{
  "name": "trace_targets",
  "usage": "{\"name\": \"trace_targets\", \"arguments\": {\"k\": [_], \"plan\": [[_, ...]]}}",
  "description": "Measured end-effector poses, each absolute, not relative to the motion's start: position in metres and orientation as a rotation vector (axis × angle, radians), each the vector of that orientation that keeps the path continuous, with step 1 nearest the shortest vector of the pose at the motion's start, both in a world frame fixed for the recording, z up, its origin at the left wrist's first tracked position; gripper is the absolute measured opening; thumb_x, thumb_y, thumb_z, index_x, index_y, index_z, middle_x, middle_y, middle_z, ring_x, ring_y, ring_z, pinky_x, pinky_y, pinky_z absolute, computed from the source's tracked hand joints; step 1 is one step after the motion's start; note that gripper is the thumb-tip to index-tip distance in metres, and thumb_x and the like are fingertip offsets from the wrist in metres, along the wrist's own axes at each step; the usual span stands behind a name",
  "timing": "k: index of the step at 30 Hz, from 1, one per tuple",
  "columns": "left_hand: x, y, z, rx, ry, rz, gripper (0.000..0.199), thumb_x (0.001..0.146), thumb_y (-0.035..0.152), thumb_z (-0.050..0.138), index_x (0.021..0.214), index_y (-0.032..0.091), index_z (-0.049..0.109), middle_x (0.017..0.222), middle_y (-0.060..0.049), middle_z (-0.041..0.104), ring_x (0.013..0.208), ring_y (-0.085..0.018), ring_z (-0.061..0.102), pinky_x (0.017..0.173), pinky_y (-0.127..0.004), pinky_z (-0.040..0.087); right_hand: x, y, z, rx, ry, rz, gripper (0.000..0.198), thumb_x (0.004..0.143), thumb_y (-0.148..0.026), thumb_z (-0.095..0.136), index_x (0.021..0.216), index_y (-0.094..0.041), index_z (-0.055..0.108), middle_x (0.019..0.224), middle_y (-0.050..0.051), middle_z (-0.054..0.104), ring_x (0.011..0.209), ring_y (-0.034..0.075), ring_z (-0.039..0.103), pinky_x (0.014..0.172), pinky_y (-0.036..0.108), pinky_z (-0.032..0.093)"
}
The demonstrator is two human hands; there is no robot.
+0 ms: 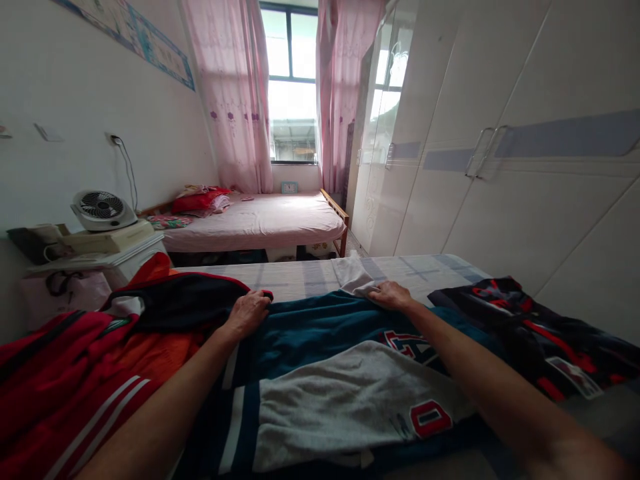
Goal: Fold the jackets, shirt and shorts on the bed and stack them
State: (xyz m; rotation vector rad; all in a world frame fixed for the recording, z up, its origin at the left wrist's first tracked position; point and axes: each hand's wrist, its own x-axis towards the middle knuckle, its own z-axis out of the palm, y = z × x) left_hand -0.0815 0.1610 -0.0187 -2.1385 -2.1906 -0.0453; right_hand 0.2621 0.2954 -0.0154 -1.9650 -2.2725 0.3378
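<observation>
A teal sweatshirt [305,323] with a grey sleeve [320,393] and letter patches lies spread in front of me. The grey sleeve rests across its body, and striped cuff bands show at its left end. My left hand [250,312] is closed on the far left edge of the sweatshirt, beside a dark navy garment with red trim [185,300]. At the far edge, my right hand [393,295] grips the cloth where a light grey piece [355,275] sticks out. Fingertips of both hands are partly hidden.
The clothes lie on a bed with a checked sheet [295,272]. Red and orange clothing [95,380] is heaped at left; a black and red garment [545,333] lies at right. Beyond are a fan [103,208] on a cabinet, a pink bed [270,217] and a white wardrobe [500,220].
</observation>
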Motion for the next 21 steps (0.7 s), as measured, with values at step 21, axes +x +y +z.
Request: {"name": "trace_targets", "arguments": {"k": [21], "plan": [[-0.072,0.111,0.024,-2.157,-2.095,-0.005,0.03,0.087,0.026,0.046,0.115,0.02,0.056,0.117,-0.01,0.057,0.107,-0.025,0.056,0.086,-0.034,0.044,0.305,0.275,0.003,-1.329,-1.779,0.895,0.028,0.071,-0.032,0.056,0.092,-0.015,0.064,0.073,0.001,0.065,0.068,0.015,0.058,0.058,0.022,0.044]]}}
